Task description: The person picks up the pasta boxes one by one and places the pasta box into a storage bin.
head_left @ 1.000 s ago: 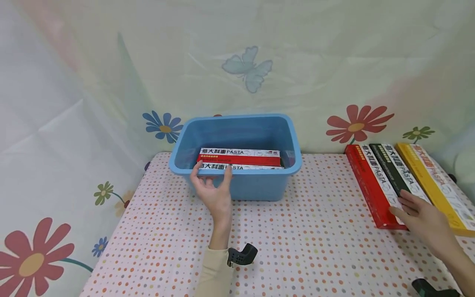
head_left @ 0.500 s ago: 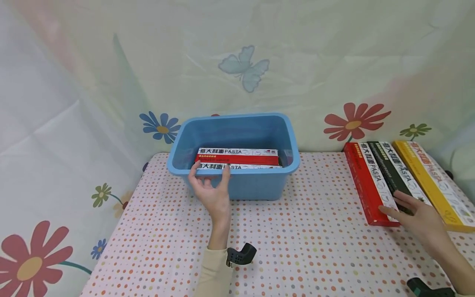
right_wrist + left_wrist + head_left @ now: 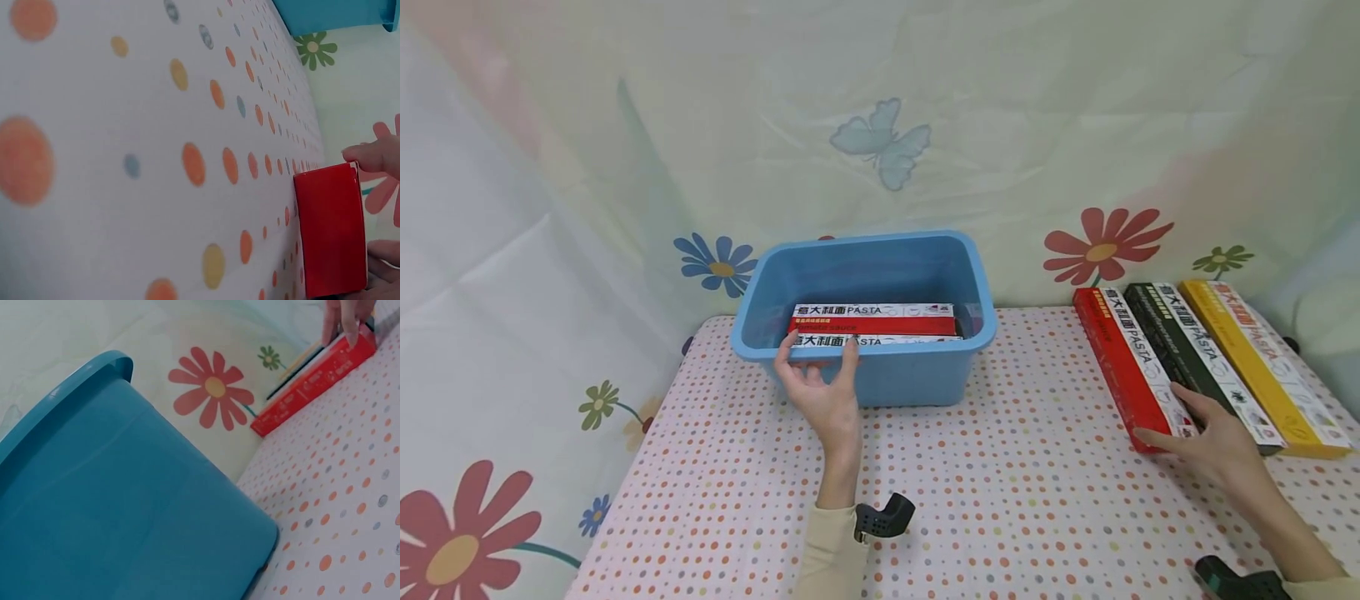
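Note:
In the head view a blue plastic tub (image 3: pixel 917 375) stands at the back of the table. My left hand (image 3: pixel 823 400) grips its near rim, fingertips and thumb hooked over the edge. Inside lie red-and-white pasta boxes (image 3: pixel 887 323), printed side up. At the right, a red pasta box (image 3: pixel 1120 358) lies lengthwise on the cloth. My right hand (image 3: pixel 1213 442) holds its near end, thumb on the left side and fingers on the right. In the right wrist view the thumb (image 3: pixel 372 155) lies at one edge of the box's red end (image 3: pixel 331 231).
Right of the red box lie a dark green pasta box (image 3: pixel 1187 350) and a yellow pasta box (image 3: pixel 1255 358), roughly parallel. A spotted cloth (image 3: pixel 1000 483) covers the table. Behind hangs a flowered backdrop (image 3: pixel 985 183).
My right hand has slid left from the dark green box and now holds the red box's near end. My left hand stays on the tub's rim. The head view has shifted slightly.

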`<state>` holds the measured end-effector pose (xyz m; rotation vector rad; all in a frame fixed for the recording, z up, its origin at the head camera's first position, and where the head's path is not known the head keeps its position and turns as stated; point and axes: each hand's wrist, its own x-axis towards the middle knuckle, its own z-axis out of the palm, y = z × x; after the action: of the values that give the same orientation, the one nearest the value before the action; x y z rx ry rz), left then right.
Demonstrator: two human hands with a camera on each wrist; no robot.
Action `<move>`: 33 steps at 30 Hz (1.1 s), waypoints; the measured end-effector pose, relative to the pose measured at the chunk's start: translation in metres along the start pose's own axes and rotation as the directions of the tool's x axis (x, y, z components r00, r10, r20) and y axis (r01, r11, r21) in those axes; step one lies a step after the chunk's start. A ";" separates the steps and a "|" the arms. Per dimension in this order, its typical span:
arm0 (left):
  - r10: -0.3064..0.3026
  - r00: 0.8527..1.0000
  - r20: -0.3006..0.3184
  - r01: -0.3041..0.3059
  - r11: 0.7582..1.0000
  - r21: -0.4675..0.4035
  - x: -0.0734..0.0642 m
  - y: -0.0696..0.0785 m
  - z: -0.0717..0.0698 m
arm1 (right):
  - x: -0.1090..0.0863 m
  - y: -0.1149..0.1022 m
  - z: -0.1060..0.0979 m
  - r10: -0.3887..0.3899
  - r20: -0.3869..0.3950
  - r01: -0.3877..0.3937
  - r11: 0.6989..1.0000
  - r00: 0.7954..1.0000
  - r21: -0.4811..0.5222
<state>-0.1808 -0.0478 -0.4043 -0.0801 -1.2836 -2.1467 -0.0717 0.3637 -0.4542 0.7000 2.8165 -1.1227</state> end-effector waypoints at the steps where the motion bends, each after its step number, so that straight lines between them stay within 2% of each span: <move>1: 0.002 1.000 0.001 -0.002 1.000 0.004 0.000 0.000 0.000 | -0.001 0.001 0.000 0.005 0.004 -0.005 1.000 1.000 0.015; 7: 0.007 1.000 -0.004 -0.007 1.000 0.007 0.000 0.001 0.000 | -0.002 0.005 0.005 -0.013 -0.014 0.014 0.997 1.000 0.078; 12: 0.007 1.000 -0.011 -0.006 1.000 0.008 0.000 0.000 -0.001 | -0.005 0.007 0.018 -0.022 -0.088 0.031 0.995 0.996 0.093; 15: 0.007 1.000 -0.007 -0.007 1.000 0.007 0.000 0.001 -0.001 | -0.005 0.006 0.024 -0.005 -0.129 0.017 0.996 0.992 0.093; 20: 0.009 1.000 -0.014 -0.009 1.000 -0.001 0.000 0.002 -0.001 | -0.005 0.002 0.034 0.035 -0.150 -0.021 0.995 0.988 0.095; 30: 0.002 1.000 -0.008 -0.002 1.000 -0.005 0.001 0.002 -0.001 | -0.005 -0.001 0.041 -0.019 -0.238 0.036 0.997 0.971 0.067; 33: -0.005 1.000 -0.010 0.005 1.000 0.001 -0.001 0.002 -0.001 | -0.006 0.000 0.040 0.003 -0.257 0.013 0.998 0.966 0.062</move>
<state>-0.1787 -0.0488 -0.4037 -0.0651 -1.2800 -2.1485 -0.0718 0.3347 -0.4828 0.9071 3.0052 -1.2072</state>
